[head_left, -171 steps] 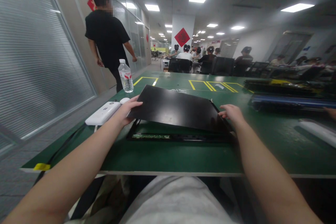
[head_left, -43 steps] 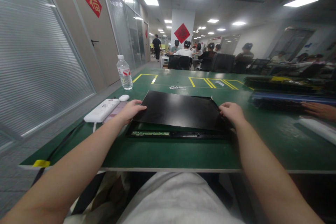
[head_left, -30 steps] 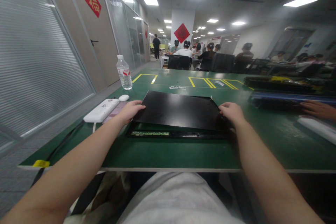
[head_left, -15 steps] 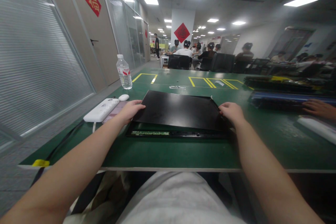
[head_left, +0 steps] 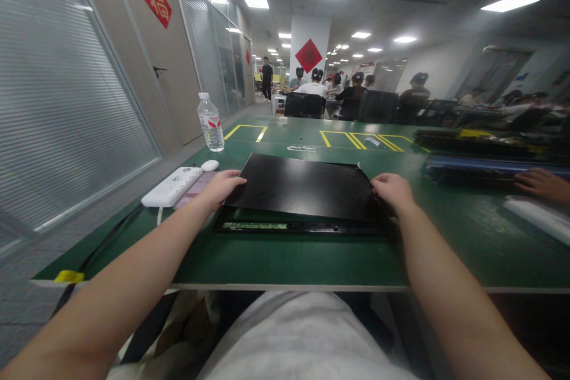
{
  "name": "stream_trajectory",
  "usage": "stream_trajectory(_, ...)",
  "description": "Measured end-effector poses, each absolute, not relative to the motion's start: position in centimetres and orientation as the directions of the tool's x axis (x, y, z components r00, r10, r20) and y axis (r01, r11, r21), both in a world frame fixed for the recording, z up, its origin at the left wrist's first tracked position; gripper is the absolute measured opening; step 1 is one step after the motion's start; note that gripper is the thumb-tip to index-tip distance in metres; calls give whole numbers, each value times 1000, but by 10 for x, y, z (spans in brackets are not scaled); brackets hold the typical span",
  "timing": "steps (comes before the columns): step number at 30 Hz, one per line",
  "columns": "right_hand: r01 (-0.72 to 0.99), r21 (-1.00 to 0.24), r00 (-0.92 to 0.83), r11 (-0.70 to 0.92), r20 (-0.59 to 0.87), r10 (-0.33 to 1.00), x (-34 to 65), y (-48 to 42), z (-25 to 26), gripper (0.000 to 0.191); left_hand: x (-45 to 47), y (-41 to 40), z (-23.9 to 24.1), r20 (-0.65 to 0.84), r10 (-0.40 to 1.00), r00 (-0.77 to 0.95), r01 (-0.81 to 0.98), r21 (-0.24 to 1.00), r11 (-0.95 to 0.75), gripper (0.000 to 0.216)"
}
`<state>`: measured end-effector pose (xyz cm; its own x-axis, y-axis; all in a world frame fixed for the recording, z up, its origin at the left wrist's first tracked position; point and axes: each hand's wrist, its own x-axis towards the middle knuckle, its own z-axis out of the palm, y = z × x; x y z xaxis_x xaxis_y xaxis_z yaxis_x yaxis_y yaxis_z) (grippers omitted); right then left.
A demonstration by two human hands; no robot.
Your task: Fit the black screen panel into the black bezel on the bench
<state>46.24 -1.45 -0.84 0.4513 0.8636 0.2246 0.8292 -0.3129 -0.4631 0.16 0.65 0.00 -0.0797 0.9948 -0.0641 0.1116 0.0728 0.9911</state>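
Note:
A flat black panel (head_left: 307,187), like a screen panel, lies at a slight angle over a black frame (head_left: 333,229) on the green table. My left hand (head_left: 222,186) grips the panel's left edge, thumb on top and the other fingers partly hidden beneath. At the right edge, my right hand (head_left: 392,190) is closed on the panel's side with bent fingers. Along the frame's near side, a green circuit board strip (head_left: 255,226) shows below the panel's front edge. The rest of the frame is covered.
A white power strip (head_left: 173,186), a phone (head_left: 196,189) and a white mouse (head_left: 210,165) lie at left, near a water bottle (head_left: 211,123). Black parts (head_left: 476,142) and a blue-topped stack (head_left: 472,169) sit at right, beside another person's hand (head_left: 541,183).
My hands and the black panel look unmoved. In the background, a standing person has turned and shifted slightly.

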Motion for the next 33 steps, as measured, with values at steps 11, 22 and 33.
stream_trajectory(11, 779, -533, 493, -330, 194, 848, 468, -17, -4, 23, 4, 5, 1, -50, 995, -83, 109, 992, 59, 42)
stream_trajectory(22, 797, -462, 455, -390, 34, 890, 476, -5, -12, 22, 5, 3, 5, -65, 992, -111, 103, 992, 77, 42)
stream_trajectory(33, 787, -515, 411, -341, 24, 912, 478, -2, -20, 24, 4, 3, 3, -46, 991, -127, 121, 991, 61, 43)
